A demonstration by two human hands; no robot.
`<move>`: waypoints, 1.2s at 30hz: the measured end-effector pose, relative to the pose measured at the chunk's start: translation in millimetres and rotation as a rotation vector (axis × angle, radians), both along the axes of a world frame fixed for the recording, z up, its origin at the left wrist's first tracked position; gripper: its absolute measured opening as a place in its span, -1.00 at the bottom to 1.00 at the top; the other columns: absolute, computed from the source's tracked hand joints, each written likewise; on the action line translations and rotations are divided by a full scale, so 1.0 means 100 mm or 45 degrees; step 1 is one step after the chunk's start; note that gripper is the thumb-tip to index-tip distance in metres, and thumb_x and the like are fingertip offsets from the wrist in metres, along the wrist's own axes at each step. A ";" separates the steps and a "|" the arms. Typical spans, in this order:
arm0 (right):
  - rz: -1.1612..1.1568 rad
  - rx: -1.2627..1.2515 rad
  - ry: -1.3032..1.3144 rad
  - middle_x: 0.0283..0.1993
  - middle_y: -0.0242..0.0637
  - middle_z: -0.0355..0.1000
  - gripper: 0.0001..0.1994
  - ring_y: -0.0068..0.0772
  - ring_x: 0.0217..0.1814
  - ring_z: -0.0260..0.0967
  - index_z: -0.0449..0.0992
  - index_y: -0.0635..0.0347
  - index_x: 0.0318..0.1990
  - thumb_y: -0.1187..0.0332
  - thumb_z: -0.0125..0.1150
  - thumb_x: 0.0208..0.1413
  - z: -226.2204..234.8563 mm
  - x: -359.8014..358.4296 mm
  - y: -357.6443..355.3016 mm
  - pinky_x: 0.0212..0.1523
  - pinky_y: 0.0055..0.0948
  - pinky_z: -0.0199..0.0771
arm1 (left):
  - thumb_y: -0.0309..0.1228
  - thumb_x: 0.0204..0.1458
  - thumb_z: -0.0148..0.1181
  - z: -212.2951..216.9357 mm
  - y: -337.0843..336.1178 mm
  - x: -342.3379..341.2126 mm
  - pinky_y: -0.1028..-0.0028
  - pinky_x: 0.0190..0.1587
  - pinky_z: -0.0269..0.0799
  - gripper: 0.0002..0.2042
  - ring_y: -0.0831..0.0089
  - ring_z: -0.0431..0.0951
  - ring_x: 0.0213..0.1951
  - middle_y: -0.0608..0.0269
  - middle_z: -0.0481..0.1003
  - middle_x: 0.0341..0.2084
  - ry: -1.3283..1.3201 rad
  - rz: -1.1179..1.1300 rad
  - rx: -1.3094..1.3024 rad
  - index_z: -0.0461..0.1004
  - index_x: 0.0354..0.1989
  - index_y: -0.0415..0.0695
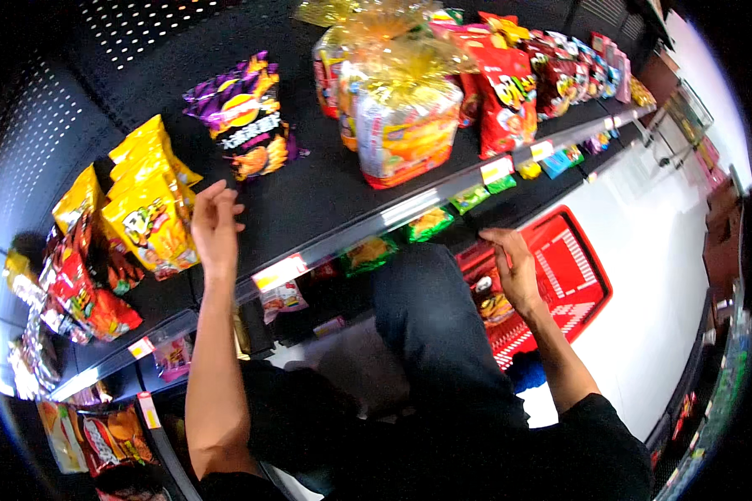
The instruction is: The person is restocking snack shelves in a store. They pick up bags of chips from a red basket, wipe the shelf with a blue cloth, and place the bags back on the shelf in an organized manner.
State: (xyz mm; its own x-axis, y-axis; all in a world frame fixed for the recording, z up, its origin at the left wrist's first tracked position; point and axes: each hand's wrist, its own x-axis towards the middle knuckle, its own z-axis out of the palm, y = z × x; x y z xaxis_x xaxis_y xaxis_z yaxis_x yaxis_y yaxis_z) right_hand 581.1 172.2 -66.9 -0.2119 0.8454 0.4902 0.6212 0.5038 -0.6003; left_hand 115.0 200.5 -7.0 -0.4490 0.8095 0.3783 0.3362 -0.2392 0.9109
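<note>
My left hand [216, 219] is raised at the shelf edge with its fingers loosely bent and apart, holding nothing that I can see. It is beside the yellow snack bags [153, 219], though I cannot tell whether it touches them. Behind it on the shelf stands a purple and black snack bag [244, 121]. My right hand [514, 265] hangs above the near side of a red shopping basket [589, 267], fingers half bent and apart, with no object in them. Inside the basket lies a red snack bag [495, 302], partly hidden by that hand.
Clear-wrapped snack bundles with gold tops [409, 125] and upright red bags [503, 96] line the shelf to the right. Red bags [88, 284] lean at the left end. Green packets [430, 225] lie on a lower shelf. My knee [426, 309] is between shelf and basket.
</note>
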 end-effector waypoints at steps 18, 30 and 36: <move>0.550 -0.403 1.117 0.36 0.27 0.08 -0.24 0.03 0.40 0.10 0.00 0.34 0.38 0.25 0.25 0.13 1.09 -3.25 2.07 0.35 -0.19 0.13 | -0.43 0.01 0.31 -0.05 0.68 -0.17 0.26 0.21 0.32 -0.22 0.12 0.27 0.25 -0.09 0.15 0.32 -0.066 0.064 0.032 0.02 0.39 -0.21; 0.823 -0.259 0.891 -0.42 -0.42 0.46 -0.78 -0.71 -0.46 0.36 0.50 0.26 -0.10 0.43 0.30 0.11 1.27 -3.30 2.13 -0.45 -0.68 0.37 | -0.57 0.02 0.21 0.00 0.65 -0.23 0.40 0.04 0.39 -0.36 0.36 0.45 0.00 0.06 0.48 -0.04 -0.082 0.110 0.318 0.14 0.32 -0.31; 0.842 -0.328 0.864 -0.43 -0.48 0.45 -0.85 -0.76 -0.45 0.34 0.51 0.20 -0.27 0.32 0.26 0.15 1.53 -3.04 1.58 -0.56 -0.67 0.36 | -0.49 0.13 0.14 0.14 0.22 -0.23 0.45 -0.06 0.39 -0.51 0.47 0.45 -0.14 0.17 0.47 -0.11 -0.062 0.182 0.407 0.24 0.24 -0.30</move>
